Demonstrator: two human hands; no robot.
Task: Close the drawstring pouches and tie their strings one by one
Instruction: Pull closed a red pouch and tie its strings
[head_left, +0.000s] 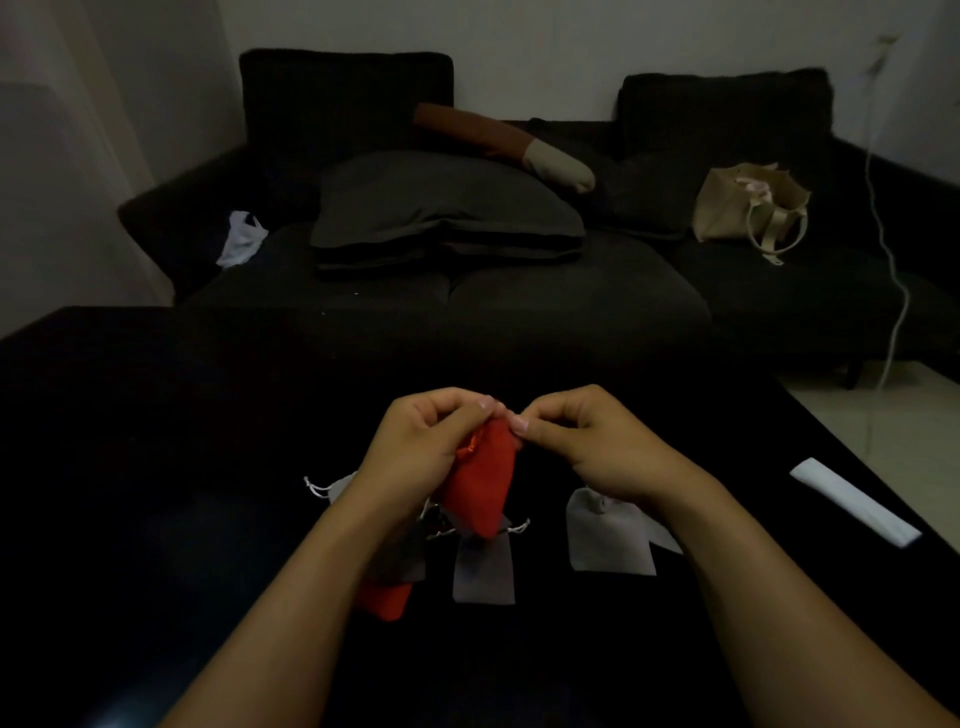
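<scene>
A red drawstring pouch (482, 483) hangs in the air above a black table (156, 467). My left hand (423, 441) pinches its top from the left. My right hand (587, 441) pinches the top from the right, fingertips almost meeting. The strings themselves are hidden between my fingers. On the table below lie a grey pouch (484, 571), a larger grey pouch (608, 538), another grey pouch (340, 486) with white strings partly under my left wrist, a dark grey pouch (402, 558) and a second red pouch (385, 603).
A white folded strip (854, 501) lies near the table's right edge. Behind the table stands a dark sofa (571, 291) with cushions, a beige tote bag (748, 208) and a white plastic bag (240, 239). A white cable (888, 249) hangs at the right.
</scene>
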